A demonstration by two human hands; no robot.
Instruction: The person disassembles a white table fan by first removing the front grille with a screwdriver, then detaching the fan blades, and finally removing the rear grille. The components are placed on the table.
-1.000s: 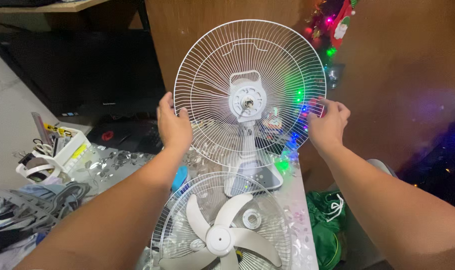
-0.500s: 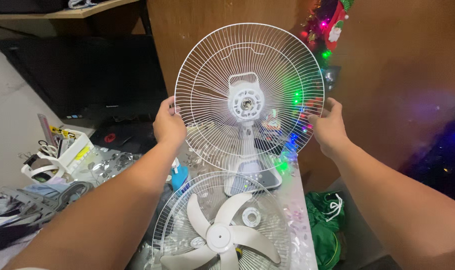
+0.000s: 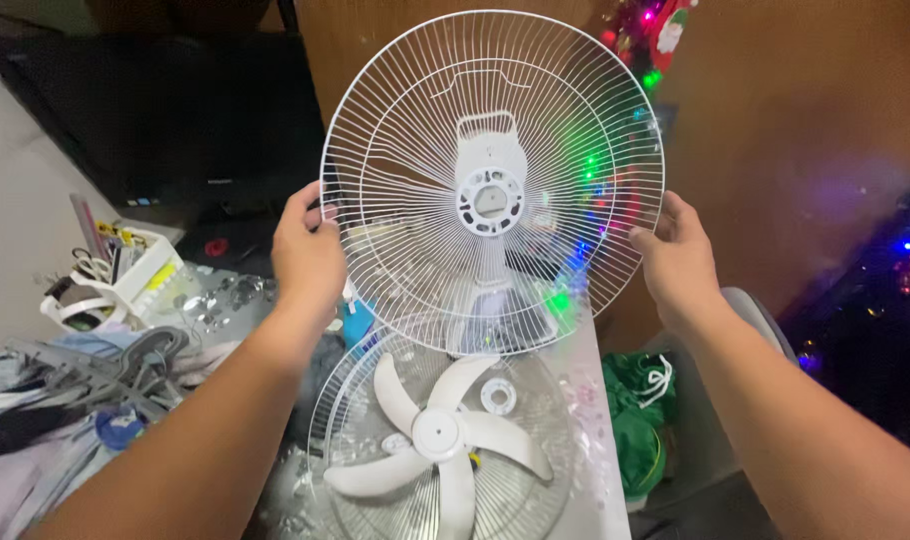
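I hold a round white wire fan guard (image 3: 415, 110) upright in front of me, one hand on each side of its rim. My left hand (image 3: 307, 255) grips the left edge and my right hand (image 3: 678, 255) grips the right edge. Behind the guard stands the white fan body (image 3: 492, 160) on its stand, seen through the wires. On the table below lies a second wire guard (image 3: 355, 400) with the white fan blade (image 3: 440, 435) and a small white ring nut (image 3: 498, 397) resting in it.
A white organiser basket (image 3: 125, 285) with scissors and pens stands at the left, beside a heap of clothes and hangers (image 3: 65, 390). A green bag (image 3: 637, 430) lies right of the table. Coloured lights (image 3: 600, 170) glow against a brown wall.
Both hands have pulled the guard off the fan's motor hub, toward me and slightly up. It fills more of the view, and the fan body stays behind it.
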